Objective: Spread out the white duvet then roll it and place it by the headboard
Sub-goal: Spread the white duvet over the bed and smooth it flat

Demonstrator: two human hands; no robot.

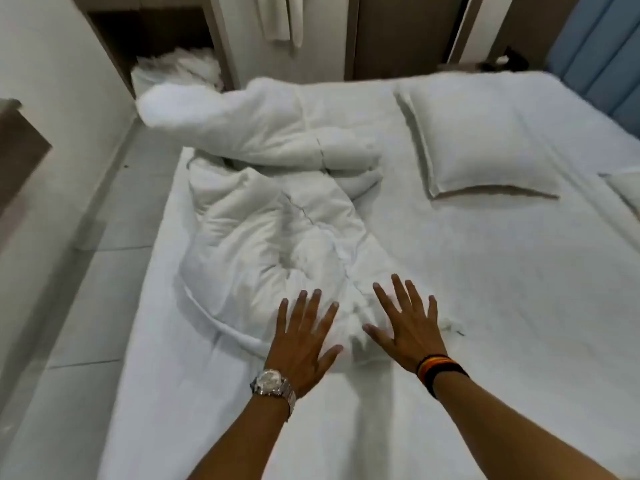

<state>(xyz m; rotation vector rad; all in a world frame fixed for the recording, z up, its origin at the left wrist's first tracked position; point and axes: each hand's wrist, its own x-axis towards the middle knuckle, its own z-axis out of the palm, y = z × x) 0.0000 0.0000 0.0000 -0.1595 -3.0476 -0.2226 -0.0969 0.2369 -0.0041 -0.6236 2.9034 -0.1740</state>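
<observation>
— Where is the duvet?

— The crumpled white quilted duvet point(277, 209) lies bunched in a long heap on the left half of the white-sheeted bed point(485, 289), running from the near hands toward the far corner, where one puffy end sticks out past the bed's edge.

— And the hands?

— Both are at its near end. The left hand point(304, 344), with a silver metal wristwatch point(272, 384) on its wrist, has its fingers straight and spread over the duvet's near edge. The right hand point(410, 327), with a black, red and yellow striped wristband point(440, 370), also has its fingers splayed flat, partly over the duvet's last folds. Neither grips anything; whether the palms actually press down I cannot tell.

— What else is on the bed?

— A white rectangular pillow with a flanged border point(481, 140) lies flat to the right of the duvet, and the corner of a second white pillow point(627, 190) shows at the right edge. A blue padded headboard point(599, 57) stands at the far right.

— Beyond the bed?

— Pale floor tiles point(104, 237) along the left, and a brown wooden open cabinet niche point(156, 39) with white bedding bundled point(176, 69) in it.
</observation>
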